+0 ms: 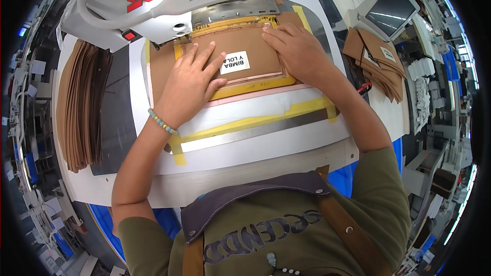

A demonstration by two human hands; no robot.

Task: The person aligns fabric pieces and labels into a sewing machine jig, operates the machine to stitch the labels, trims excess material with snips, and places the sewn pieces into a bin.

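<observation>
brown leather piece (240, 46) — under both hands

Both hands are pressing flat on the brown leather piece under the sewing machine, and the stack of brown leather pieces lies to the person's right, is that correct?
Not quite. The head view shows the stack of brown leather pieces on the person's left. The rest holds: the left hand and right hand press flat on the brown leather piece under the sewing machine.
</observation>
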